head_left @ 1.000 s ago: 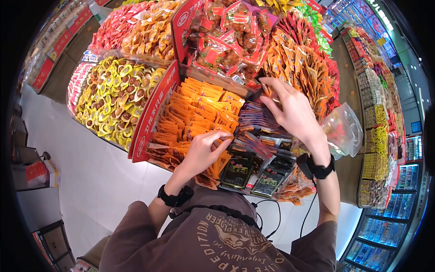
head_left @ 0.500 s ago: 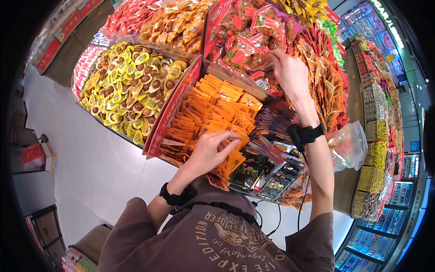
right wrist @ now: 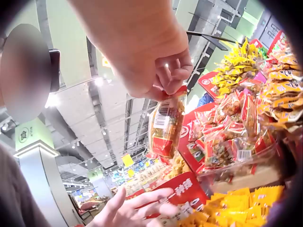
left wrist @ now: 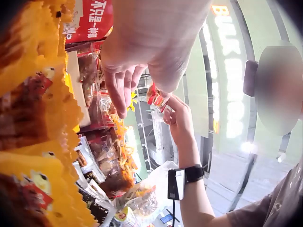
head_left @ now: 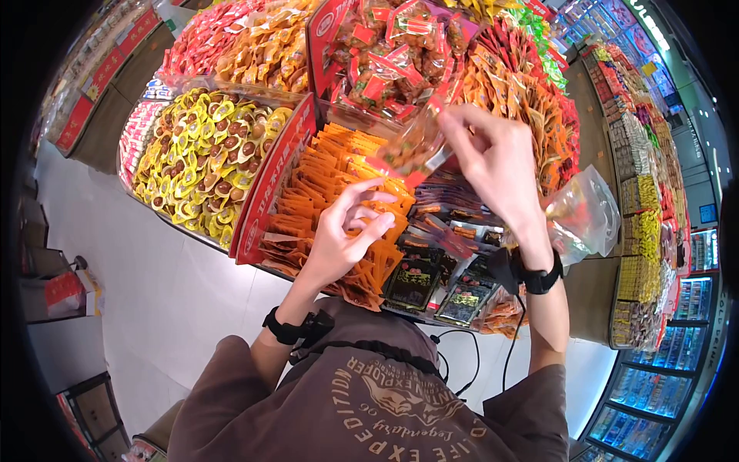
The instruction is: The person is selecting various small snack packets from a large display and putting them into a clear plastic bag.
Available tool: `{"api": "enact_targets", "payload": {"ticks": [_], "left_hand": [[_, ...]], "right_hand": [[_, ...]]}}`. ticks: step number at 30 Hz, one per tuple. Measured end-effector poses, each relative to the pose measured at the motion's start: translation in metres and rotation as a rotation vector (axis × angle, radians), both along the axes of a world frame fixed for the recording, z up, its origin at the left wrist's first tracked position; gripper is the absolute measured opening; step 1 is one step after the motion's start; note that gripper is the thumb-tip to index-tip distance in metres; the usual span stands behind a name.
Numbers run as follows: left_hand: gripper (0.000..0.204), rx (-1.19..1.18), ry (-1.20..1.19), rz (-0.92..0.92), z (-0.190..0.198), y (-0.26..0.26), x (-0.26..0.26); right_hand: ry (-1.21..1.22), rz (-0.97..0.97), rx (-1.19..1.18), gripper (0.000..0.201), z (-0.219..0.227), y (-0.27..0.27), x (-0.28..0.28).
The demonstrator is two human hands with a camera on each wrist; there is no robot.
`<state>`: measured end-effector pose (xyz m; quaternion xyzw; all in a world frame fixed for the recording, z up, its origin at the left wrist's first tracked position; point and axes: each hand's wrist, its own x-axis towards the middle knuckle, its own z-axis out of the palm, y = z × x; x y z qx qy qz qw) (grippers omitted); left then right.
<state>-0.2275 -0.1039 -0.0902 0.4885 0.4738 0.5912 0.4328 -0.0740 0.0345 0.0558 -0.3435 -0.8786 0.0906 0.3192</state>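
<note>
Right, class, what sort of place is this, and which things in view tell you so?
Probably a snack shop or supermarket section selling loose goods: yellow packets and orange packets are sorted by kind, the right hand holds a clear packet of snacks, and a lit sign seems to read BULK.

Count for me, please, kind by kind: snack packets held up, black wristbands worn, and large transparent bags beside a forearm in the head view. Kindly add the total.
Red-and-clear snack packet, held in the right grip: 1
Black wristbands: 2
Transparent plastic bag: 1
Total: 4
</note>
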Motion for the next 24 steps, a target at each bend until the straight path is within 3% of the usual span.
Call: {"api": "enact_targets", "payload": {"ticks": [1,3,7,13,15,20,22,24], "left_hand": [[0.044,-0.002,0.005,-0.006,0.001,-0.001,0.004],[0.044,0.041,-0.261,-0.019,0.007,-0.003,0.013],[0.037,-0.049,-0.284,-0.035,0.024,-0.011,0.024],[0.032,-0.117,-0.176,-0.044,0.032,-0.029,0.033],[0.034,-0.087,-0.253,-0.037,0.033,-0.032,0.036],[0.038,-0.085,-0.248,-0.006,0.034,-0.039,0.037],[0.041,-0.073,-0.233,0.003,0.036,-0.039,0.039],[0.041,0.025,-0.096,0.182,0.042,-0.038,0.044]], "right_hand": [[-0.015,0.021,-0.074,0.015,-0.003,-0.008,0.003],[-0.021,0.07,-0.12,0.014,-0.009,-0.023,0.01],[0.009,0.12,-0.222,0.015,-0.028,-0.046,0.021],[0.007,0.116,-0.376,0.024,-0.034,-0.061,0.042],[0.061,0.163,-0.57,0.025,-0.034,-0.064,0.049],[0.079,0.127,-0.519,0.025,-0.049,-0.067,0.059],[0.201,0.099,-0.625,0.022,-0.051,-0.073,0.06],[0.244,0.095,-0.559,0.023,-0.052,-0.076,0.061]]}}
